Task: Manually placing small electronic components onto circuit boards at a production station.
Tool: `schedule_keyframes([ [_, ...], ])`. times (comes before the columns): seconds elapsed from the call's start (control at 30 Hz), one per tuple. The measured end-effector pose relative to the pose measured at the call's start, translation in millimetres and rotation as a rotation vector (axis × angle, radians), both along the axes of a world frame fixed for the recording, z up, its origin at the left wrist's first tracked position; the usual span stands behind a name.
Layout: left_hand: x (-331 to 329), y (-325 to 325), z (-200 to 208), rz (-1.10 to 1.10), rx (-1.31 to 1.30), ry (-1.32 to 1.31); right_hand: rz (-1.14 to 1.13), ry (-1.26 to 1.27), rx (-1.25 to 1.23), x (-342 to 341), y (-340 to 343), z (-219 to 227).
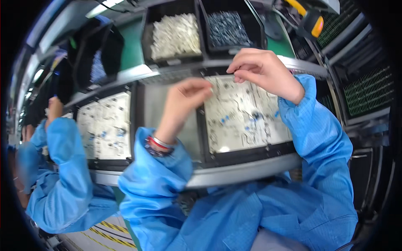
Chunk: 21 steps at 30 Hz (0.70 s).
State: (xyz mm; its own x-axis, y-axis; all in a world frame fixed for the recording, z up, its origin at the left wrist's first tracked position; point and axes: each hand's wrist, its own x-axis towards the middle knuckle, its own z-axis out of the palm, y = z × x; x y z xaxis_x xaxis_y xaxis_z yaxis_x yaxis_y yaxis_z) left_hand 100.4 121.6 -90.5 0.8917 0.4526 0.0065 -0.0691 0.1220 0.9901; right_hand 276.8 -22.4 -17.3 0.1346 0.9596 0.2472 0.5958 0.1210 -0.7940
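White rectangular board [230, 134] with small scattered blue and dark parts [256, 116]

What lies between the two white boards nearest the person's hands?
In the head view, a grey strip with black frame edges on both sides; the left hand appears in front of part of it.
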Motion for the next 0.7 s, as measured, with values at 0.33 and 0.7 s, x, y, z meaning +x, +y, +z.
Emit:
schedule_keyframes([
  [0.33,0.7,-3.0,-1.3,-0.004,-0.015,0.016,0.008,-0.100,-0.221,-49.7,-47.3,-55.9],
  [0.7,5.3,-6.6,-5.0,0.023,0.055,0.007,-0.047,-0.321,0.089,-61.0,-57.2,-86.3],
])
